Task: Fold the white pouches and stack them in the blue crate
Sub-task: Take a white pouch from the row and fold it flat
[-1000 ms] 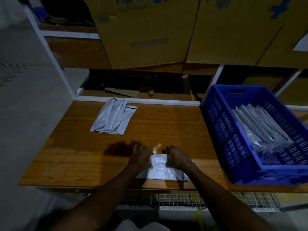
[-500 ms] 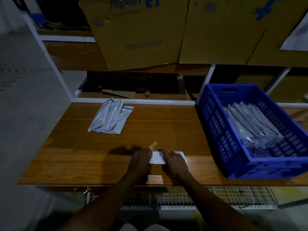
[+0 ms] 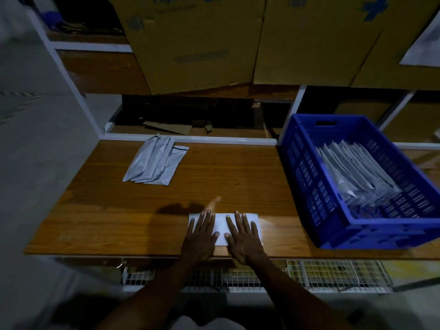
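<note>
Dim shelving with cardboard boxes [image 3: 190,41] behind a wooden table [image 3: 238,177]. Blue crate [image 3: 307,177] on the table's right, holding a leaning row of folded pouches [image 3: 354,172]. Loose pile of unfolded pouches [image 3: 154,163] at the table's back left, well apart from the hands.

Versus half a second ago: both hands were bunched over the pouch with only a narrow strip of it showing between them; now the fingers are spread flat and more of the pouch shows, on both sides and between the hands.

Pouch [image 3: 220,225] lies at the table's near edge, centre: white, flat, a folded rectangle, brighter than the greyish piles. Long axis runs left-right, parallel to the table edge; far edge straight.

Left hand [image 3: 201,235] presses the pouch's left part, fingers straight and slightly fanned, gripping nothing. Right hand [image 3: 242,236] presses the right part, fingers likewise straight and flat. Thumbs point inward, nearly meeting over the pouch's middle. Both palms overhang the table's near edge.
</note>
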The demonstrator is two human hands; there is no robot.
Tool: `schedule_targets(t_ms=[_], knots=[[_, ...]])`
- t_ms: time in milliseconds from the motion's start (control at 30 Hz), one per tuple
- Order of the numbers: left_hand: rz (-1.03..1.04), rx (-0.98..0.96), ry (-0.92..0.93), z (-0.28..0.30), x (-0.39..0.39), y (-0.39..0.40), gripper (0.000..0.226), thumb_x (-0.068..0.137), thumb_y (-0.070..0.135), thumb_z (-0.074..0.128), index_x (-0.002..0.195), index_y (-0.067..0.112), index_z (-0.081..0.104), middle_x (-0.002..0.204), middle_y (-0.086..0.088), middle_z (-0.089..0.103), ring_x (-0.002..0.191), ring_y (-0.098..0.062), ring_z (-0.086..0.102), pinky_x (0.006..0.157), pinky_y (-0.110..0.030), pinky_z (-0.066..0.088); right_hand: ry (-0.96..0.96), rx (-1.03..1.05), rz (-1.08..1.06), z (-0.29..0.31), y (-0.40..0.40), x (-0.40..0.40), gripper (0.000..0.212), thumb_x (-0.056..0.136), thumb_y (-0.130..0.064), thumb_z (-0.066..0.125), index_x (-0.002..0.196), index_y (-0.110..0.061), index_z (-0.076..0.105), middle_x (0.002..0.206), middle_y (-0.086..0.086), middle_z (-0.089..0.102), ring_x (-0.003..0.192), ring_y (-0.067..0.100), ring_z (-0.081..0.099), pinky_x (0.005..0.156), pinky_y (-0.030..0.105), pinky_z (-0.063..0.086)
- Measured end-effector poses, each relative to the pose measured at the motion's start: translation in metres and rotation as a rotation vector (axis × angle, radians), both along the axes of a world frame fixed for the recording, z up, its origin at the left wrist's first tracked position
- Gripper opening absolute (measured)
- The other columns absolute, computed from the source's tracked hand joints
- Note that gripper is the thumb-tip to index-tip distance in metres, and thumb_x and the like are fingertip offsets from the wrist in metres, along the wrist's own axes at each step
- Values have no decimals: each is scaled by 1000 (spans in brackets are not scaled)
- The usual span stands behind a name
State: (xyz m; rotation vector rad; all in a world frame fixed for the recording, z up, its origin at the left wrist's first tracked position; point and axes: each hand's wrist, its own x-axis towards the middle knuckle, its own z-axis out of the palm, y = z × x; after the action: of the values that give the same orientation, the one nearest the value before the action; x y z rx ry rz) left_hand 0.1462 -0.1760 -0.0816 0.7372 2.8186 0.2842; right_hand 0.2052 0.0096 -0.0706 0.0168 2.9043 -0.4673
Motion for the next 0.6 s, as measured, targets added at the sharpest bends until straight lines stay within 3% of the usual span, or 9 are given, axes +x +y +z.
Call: schedule_targets(t_ms=[100,233,400,500,600], knots=[[24,8,2,-10,0,1,65,105,50,7,159,15,5,163,-9,22,149,-27,25,116,-44,8,-1,-1,-7,-5,0,1,60,103,-53,9,157,-35,-12,160,-1,-28,148,23,-26,120,48,-9],[16,-4,29,-16,-3,3,70,99,56,-8,157,18,4,164,-5,5,153,-26,9,118,-43,1,-11,7,-26,-5,-2,-1,60,103,-52,8,156,-35,-13,160,-2,-27,148,20,-26,120,48,-10],[32,27,59,-18,-1,6,72,100,55,-7,157,15,12,164,-7,13,152,-25,14,119,-46,10,-19,23,-33,-9,-2,-2,59,103,-52,9,156,-35,-13,161,-1,-25,148,21,-25,120,49,-9],[36,46,72,-16,0,6,77,97,56,-11,158,16,13,164,-6,10,153,-23,10,123,-49,15,-25,34,-30,-8,-3,-4,65,96,-58,-4,156,-35,-14,160,-1,-27,148,22,-25,120,50,-10],[47,12,67,-15,0,8,68,102,51,7,158,15,17,164,-6,12,152,-23,14,123,-46,10,-32,37,-33,-7,-5,-5,73,88,-61,-14,156,-34,-15,160,0,-28,148,23,-26,119,49,-12]])
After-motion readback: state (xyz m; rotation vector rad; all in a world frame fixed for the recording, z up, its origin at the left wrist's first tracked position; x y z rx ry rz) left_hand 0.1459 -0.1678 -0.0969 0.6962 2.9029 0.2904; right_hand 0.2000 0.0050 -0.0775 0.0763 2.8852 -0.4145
